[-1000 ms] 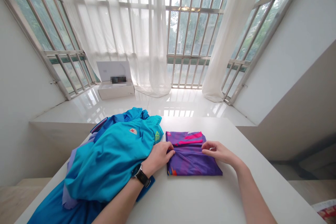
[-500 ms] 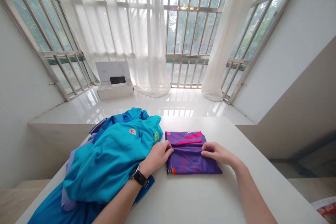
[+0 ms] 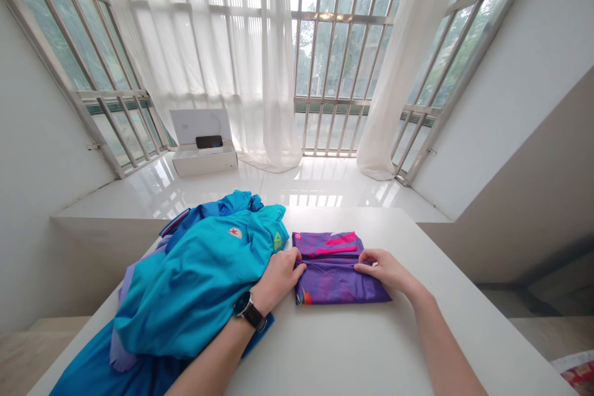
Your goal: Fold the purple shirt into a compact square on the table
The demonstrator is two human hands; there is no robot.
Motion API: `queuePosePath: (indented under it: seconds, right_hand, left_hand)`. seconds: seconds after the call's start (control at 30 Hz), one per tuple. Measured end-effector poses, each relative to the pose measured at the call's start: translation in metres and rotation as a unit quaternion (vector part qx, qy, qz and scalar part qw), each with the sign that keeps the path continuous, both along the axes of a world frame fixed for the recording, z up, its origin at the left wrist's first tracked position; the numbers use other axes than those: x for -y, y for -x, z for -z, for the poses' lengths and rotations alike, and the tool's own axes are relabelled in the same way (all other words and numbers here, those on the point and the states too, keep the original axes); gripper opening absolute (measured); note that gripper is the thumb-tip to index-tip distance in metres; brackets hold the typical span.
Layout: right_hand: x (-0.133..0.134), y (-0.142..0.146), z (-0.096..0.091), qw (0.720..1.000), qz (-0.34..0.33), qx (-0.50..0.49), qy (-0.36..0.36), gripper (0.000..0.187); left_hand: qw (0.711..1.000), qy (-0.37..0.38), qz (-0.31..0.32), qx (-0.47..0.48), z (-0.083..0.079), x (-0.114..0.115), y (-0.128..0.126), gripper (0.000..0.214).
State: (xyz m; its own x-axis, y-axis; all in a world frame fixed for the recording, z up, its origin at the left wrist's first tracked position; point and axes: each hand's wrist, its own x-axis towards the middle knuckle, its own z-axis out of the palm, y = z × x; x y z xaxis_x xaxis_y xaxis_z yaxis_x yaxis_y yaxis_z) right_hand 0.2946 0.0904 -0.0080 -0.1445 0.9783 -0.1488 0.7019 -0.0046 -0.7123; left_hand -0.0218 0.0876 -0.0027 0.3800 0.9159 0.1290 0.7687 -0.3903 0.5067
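Observation:
A purple shirt [image 3: 341, 284] with pink stripes lies folded into a flat rectangle on the white table [image 3: 325, 352]. A raised crease crosses its middle from side to side. At the crease's left end, my left hand [image 3: 279, 273] pinches the cloth between thumb and fingers; a black watch [image 3: 250, 311] is on that wrist. My right hand [image 3: 383, 269] pinches the same crease near the right edge. Close against my left forearm is a loose heap of clothes, with a turquoise top [image 3: 195, 284] uppermost and blue and lilac cloth beneath.
Behind the table runs a glossy white window ledge [image 3: 297, 182]. An open white box [image 3: 204, 161] stands on it at the left, with a black phone-like device [image 3: 209, 142] on it. Sheer curtains [image 3: 278, 74] hang before the barred windows.
The near edge of the purple shirt has shifted slightly away from me. My right hand has moved a little left and up; my left wrist has turned, showing the watch face more.

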Motion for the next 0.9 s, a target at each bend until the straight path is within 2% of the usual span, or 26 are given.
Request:
queuePosePath:
  seconds: [0.17,0.43,0.7,0.9]
  right_hand:
    - [-0.002,-0.002,0.004,0.999,0.023,0.027,-0.018,0.032]
    - [-0.004,-0.002,-0.002,0.99,0.04,0.061,-0.12,0.021]
    - [-0.007,-0.002,0.007,0.992,0.015,0.057,-0.112,0.025]
    - [-0.005,0.006,0.007,0.989,0.014,0.072,-0.129,0.026]
  left_hand:
    - [1.0,-0.011,0.006,-0.019,-0.003,0.002,-0.001,0.009]
    - [0.994,-0.081,0.023,-0.069,-0.009,0.005,-0.003,0.006]
    - [0.991,-0.078,0.059,-0.087,-0.003,0.003,-0.003,0.022]
    - [0.99,-0.086,0.07,-0.087,0.0,0.002,-0.003,0.023]
